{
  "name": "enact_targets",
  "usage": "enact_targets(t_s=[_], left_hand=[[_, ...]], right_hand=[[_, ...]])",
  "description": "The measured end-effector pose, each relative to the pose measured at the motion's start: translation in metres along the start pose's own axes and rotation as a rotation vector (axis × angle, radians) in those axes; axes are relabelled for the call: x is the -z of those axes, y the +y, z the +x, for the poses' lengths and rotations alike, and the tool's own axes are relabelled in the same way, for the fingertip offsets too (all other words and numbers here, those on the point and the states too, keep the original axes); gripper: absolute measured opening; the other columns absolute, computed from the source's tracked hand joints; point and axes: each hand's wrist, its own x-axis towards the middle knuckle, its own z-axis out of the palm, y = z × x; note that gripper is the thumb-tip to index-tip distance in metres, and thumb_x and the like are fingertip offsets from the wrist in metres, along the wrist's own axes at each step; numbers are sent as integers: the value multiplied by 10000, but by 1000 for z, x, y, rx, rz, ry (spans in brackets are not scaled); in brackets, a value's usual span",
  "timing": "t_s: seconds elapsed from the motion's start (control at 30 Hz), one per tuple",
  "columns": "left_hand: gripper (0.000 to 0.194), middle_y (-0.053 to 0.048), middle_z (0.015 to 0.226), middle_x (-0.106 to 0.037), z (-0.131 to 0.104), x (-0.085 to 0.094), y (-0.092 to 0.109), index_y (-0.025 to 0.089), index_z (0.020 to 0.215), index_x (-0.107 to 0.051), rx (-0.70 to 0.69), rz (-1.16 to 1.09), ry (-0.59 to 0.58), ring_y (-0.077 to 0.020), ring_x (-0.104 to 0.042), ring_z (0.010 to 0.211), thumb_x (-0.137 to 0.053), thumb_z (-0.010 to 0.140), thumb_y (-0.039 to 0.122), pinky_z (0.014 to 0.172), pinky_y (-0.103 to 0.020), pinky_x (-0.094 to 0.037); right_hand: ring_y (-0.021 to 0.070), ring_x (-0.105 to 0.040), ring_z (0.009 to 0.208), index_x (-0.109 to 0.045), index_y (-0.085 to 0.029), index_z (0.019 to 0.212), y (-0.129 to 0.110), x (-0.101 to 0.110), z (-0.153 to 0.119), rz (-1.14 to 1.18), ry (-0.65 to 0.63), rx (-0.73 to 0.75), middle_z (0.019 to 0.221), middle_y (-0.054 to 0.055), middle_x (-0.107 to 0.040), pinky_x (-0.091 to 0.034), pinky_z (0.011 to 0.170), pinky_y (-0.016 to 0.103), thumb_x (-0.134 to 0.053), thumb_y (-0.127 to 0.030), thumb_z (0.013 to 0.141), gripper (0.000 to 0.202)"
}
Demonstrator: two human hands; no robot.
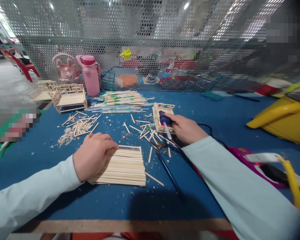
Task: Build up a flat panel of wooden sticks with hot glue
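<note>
Centrally, the slatted stick panel lies flat on the blue tabletop, its upper left side under the left hand, whose fingers press down on it. Right of the panel, the right hand grips a dark blue tool beside a small stick frame.

The left hand hides the left end of the stick panel, near the worktop's front edge. The right hand covers part of the blue tool. Toward the worktop's right edge, the picture cuts off the yellow container. Pixelation masks an object by the left edge; coloured items behind the mesh, beyond the far edge, are too blurred to tell.
</note>
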Motion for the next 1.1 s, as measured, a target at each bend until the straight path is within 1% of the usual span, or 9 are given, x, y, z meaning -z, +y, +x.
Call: enact_targets(t_s=[0.23, 0.43, 0.53, 0.63, 0.7, 0.73, 0.83, 0.93, 1.1], left_hand=[[315, -22, 821, -685, 1, -2, -1, 229, 810, -689, -5, -28, 26, -177, -566, 776, -413, 808, 76, 741, -319, -394], [271, -39, 890, -690, -4, 11, -2, 208, 928, -660, -4, -79, 79, -197, -595, 835, -413, 828, 163, 776, -338, -415], [275, -67, 961, -666, -11, 20, -12, 175, 1016, -614, 45, -155, 268, -196, -589, 887, -412, 832, 207, 798, -324, -424], [261, -54, 892, -643, -17, 20, -32, 167, 1024, -574, 244, -334, 418, -178, -583, 843, -448, 825, 279, 776, -307, -441], [225, -14, 732, -602, -19, 16, -45, 162, 966, -546, 388, -572, 399, -140, -571, 668, -463, 808, 300, 638, -270, -460], [197, 14, 639, -564, -20, 13, -51, 160, 920, -527, 470, -710, 329, -119, -538, 554, -475, 796, 305, 543, -245, -445], [159, 54, 535, -519, -20, 10, -58, 166, 894, -470, 716, -1057, 16, -80, -454, 375, -507, 779, 269, 399, -204, -391], [144, 35, 564, -562, -19, 10, -54, 163, 933, -463, 821, -1262, -141, -78, -486, 375, -495, 796, 193, 381, -198, -425], [200, 32, 579, -560, -19, 8, -50, 148, 975, -469, 834, -1392, -113, -71, -512, 412, -548, 791, 148, 339, -151, -417]], right_hand=[[250, -570, 1060, -466, -159, 1286, -4, 9, -4, 77, 37, -81, 1215, 97, -585, -464, 857, 377, -354, -102, 740, 560], [232, -592, 813, -518, -75, 1174, -39, 47, -31, 141, 715, 4, 1050, 159, -612, -478, 814, 368, -427, -99, 715, 469], [223, -590, 791, -528, -203, 1125, -61, 53, -52, 203, 841, 223, 983, 96, -630, -474, 780, 377, -482, -120, 731, 405], [202, -598, 767, -522, -253, 1063, -78, 47, -69, 314, 683, 398, 942, 66, -636, -473, 693, 333, -508, -143, 757, 326], [156, -573, 621, -551, -242, 915, -83, 41, -73, 358, 477, 455, 768, 27, -632, -452, 588, 281, -516, -204, 786, 140], [132, -537, 538, -555, -236, 811, -85, 38, -73, 373, 341, 468, 660, 2, -603, -425, 526, 258, -517, -252, 797, 43], [86, -393, 398, -472, -212, 552, -86, 33, -67, 375, -177, 432, 449, -45, -459, -303, 395, 218, -543, -381, 770, 285], [71, -322, 413, -428, -194, 515, -90, 33, -62, 343, -598, 336, 439, -54, -407, -238, 384, 201, -581, -436, 711, 347], [75, -310, 469, -456, -185, 570, -95, 35, -61, 411, -814, 240, 494, -51, -393, -236, 415, 195, -549, -491, 718, 353]])
